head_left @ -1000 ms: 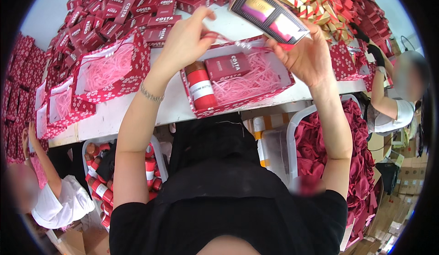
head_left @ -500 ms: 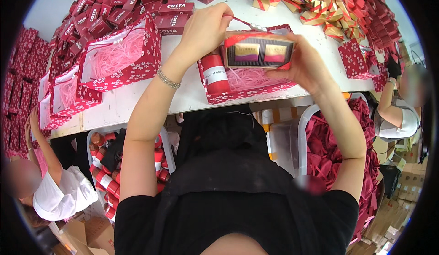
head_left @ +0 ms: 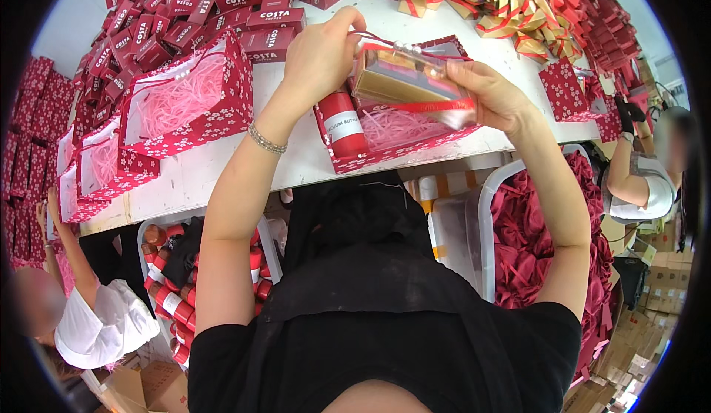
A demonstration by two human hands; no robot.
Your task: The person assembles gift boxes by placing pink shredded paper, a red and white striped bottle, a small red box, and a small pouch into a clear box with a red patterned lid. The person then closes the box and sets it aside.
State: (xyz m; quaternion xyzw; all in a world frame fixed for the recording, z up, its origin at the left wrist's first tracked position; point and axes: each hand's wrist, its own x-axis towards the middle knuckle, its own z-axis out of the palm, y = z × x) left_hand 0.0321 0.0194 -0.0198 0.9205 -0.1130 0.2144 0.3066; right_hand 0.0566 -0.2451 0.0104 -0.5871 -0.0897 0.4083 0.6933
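Note:
In front of me a dark red flower-patterned gift bag [head_left: 437, 148] lies on its side on the table, its opening facing up. Inside are pink paper shreds [head_left: 386, 133] and, at the left end, a red bottle [head_left: 345, 145] with a white label. My left hand [head_left: 320, 51] is closed in a pinch on the bag's thin red cord handle [head_left: 376, 37]. Over the opening, my right hand [head_left: 489, 96] grips a gold box [head_left: 396, 96] by its right end. That box has a clear window and a red ribbon band, and it is tilted.
More flowered bags with pink shreds [head_left: 181, 104] stand to the left. Dark red small boxes [head_left: 274, 17] heap at the back, beside gold boxes [head_left: 522, 24]. Below the table edge are bins of red bottles [head_left: 169, 300] and dark red satin fabric [head_left: 526, 246]. Co-workers stand at both sides.
My right hand has turned the gold box: its windowed face has tipped away, and a gold side with the ribbon now shows. My left hand keeps the cord.

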